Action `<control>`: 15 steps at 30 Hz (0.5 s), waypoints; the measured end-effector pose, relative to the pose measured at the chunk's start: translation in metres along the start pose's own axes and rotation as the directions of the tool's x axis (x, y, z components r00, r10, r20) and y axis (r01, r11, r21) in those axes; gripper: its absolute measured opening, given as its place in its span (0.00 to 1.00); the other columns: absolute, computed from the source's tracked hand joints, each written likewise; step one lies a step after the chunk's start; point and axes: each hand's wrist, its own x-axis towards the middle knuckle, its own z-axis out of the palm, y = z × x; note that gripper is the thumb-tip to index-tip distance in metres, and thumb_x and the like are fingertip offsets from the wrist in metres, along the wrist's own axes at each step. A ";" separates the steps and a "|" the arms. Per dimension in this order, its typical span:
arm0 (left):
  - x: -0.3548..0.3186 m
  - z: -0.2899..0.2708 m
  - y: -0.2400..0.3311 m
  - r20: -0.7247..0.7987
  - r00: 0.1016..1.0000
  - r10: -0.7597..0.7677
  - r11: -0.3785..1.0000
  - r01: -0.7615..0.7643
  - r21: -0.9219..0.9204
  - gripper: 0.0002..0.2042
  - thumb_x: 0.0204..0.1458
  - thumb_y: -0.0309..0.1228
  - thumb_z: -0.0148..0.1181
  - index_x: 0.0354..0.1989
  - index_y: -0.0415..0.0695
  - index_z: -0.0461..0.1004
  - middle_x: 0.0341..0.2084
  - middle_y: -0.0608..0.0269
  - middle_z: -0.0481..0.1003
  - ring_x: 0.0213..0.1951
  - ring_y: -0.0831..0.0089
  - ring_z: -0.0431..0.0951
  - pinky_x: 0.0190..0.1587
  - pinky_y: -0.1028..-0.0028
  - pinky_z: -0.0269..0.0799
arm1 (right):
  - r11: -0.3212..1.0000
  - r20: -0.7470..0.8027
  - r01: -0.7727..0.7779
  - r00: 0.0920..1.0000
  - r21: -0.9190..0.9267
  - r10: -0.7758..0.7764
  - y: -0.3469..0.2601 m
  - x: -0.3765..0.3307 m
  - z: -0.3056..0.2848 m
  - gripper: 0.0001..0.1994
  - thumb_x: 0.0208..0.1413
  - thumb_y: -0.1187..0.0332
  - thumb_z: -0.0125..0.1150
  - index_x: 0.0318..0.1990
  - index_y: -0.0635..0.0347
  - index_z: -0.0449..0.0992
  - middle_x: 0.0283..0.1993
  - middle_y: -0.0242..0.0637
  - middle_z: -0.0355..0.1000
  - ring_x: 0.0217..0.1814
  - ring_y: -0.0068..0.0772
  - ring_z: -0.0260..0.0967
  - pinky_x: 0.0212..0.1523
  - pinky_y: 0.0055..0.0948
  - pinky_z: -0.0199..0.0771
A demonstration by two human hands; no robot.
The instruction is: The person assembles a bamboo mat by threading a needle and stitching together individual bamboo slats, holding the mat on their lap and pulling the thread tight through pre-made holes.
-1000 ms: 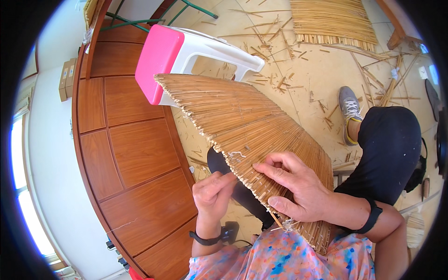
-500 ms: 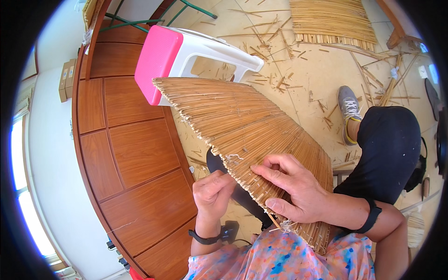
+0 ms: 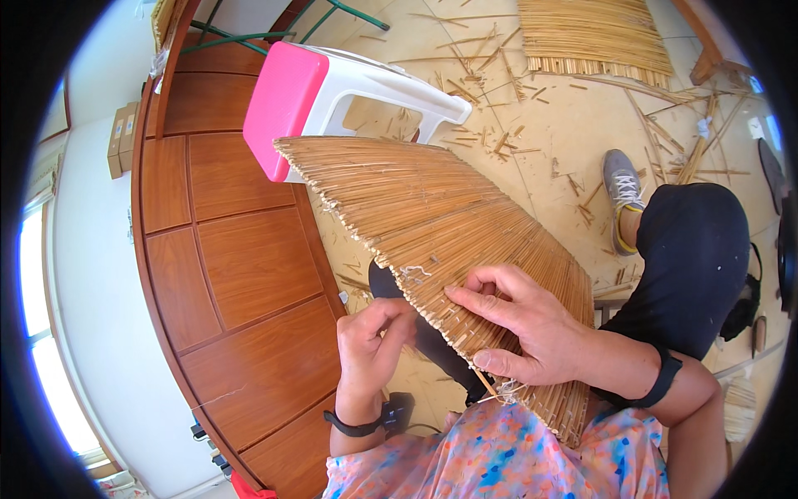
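Observation:
A tan mat of thin reeds slants across my lap, its far end against a pink-topped white stool. Small pale knots line its left edge, and a loose white string lies on it near that edge. My right hand bears down on the mat near the knotted edge, index and middle fingers bent, thumb set apart nearer to me. Just left of the edge, my left hand is closed in a pinch; what it holds is too fine to make out. A thin reed end and white strands stick out below my right thumb.
The stool lies tipped beyond the mat. A wooden cabinet runs along my left. Another reed mat lies on the floor at the far right, with scattered reed scraps around it. My shoe rests on the tiles.
My left hand has drawn slightly left and down, away from the mat's edge, and stays closed. My right hand has barely moved on the mat.

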 end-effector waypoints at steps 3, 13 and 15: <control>0.001 0.003 0.000 -0.021 1.000 0.007 1.000 -0.007 0.006 0.06 0.52 0.13 0.53 0.26 0.34 0.72 0.19 0.61 0.76 0.21 0.77 0.77 0.24 0.79 0.71 | 1.000 -0.015 0.004 1.000 0.006 -0.004 0.001 -0.001 0.000 0.33 0.54 0.51 0.62 0.62 0.64 0.66 0.55 0.49 0.61 0.57 0.50 0.61 0.57 0.40 0.65; 0.010 0.019 0.019 -0.051 0.999 0.018 1.000 -0.019 -0.005 0.04 0.51 0.15 0.56 0.28 0.35 0.74 0.18 0.62 0.78 0.20 0.78 0.79 0.23 0.80 0.73 | 1.000 -0.051 0.021 0.998 0.005 -0.021 0.003 -0.003 0.002 0.34 0.54 0.49 0.61 0.62 0.64 0.66 0.55 0.50 0.61 0.57 0.50 0.61 0.57 0.41 0.65; 0.008 0.025 0.025 -0.097 0.988 -0.118 0.989 0.108 -0.099 0.03 0.52 0.15 0.55 0.28 0.35 0.72 0.18 0.62 0.78 0.20 0.78 0.79 0.24 0.80 0.74 | 1.000 -0.061 0.024 0.998 -0.010 -0.025 0.005 -0.004 0.004 0.34 0.54 0.50 0.61 0.62 0.64 0.66 0.55 0.50 0.61 0.57 0.51 0.61 0.56 0.41 0.65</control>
